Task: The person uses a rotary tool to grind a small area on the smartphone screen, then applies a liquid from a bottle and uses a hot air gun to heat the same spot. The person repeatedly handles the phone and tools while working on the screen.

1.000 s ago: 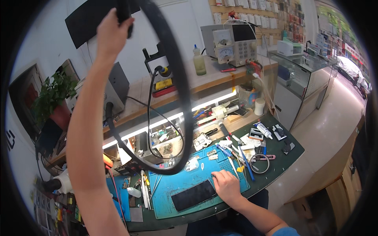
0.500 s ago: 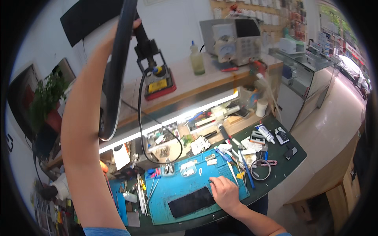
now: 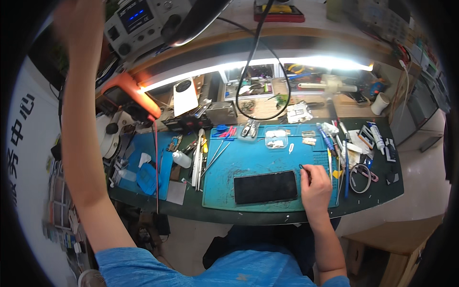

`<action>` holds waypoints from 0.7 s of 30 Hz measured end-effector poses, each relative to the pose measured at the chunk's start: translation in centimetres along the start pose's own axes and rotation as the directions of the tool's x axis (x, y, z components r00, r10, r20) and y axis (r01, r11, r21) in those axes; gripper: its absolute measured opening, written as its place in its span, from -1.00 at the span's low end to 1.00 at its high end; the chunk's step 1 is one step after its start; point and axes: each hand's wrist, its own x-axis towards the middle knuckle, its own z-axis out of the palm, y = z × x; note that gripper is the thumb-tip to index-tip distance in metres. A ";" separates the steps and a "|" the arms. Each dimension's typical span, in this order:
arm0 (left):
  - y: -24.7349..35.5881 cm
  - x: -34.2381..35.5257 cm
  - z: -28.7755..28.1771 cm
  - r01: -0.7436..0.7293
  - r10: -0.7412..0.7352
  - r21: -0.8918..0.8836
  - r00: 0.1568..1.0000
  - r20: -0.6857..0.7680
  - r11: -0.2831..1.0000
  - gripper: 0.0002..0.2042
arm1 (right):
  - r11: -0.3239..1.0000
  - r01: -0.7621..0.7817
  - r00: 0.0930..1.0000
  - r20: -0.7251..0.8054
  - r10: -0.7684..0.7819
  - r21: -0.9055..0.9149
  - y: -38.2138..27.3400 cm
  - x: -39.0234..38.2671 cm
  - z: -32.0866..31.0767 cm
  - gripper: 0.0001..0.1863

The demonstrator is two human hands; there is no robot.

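Beside a black phone-shaped slab [image 3: 265,186], dark face up, rests my right hand [image 3: 316,190]. Its fingers are closed in a pinch on a small dark piece [image 3: 301,166], too small to name. The slab lies on a blue work mat [image 3: 222,179]. My left arm is raised high, and my left hand [image 3: 81,19] is smeared by motion at the upper left edge. Nearest to it stands a grey bench instrument [image 3: 143,28] with a lit blue display. A small clear tray [image 3: 276,139] with white bits sits at the mat's far side.
A black cable [image 3: 237,91] hangs in a loop above the mat. Tweezers, pens and a clear ring [image 3: 359,178] crowd the right. An orange meter [image 3: 131,98], a white bottle [image 3: 181,159] and a second blue mat [image 3: 143,148] lie left. A bright light bar [image 3: 325,62] runs under the shelf.
The view has tilted down and turned left. My raised left hand, near a dark arm and the soldering-iron stand before, is now farther left. My right hand stays beside the slab.
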 end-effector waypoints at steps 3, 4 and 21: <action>3.3 -18.6 -5.6 0.311 -0.292 -0.036 0.922 0.255 0.950 -0.76 | 0.998 -0.035 0.999 -0.035 0.033 -0.056 1.6 0.2 -1.7 -0.91; 5.0 -22.0 -9.9 0.401 -0.393 0.062 0.837 0.380 0.914 -0.76 | 1.000 -0.030 0.999 -0.015 0.030 -0.003 0.4 0.4 -1.0 -0.92; 9.7 -37.8 -12.2 0.631 -0.647 0.293 0.450 0.616 0.718 -0.46 | 0.995 -0.091 0.995 0.023 0.092 -0.045 -1.9 0.3 0.0 -0.84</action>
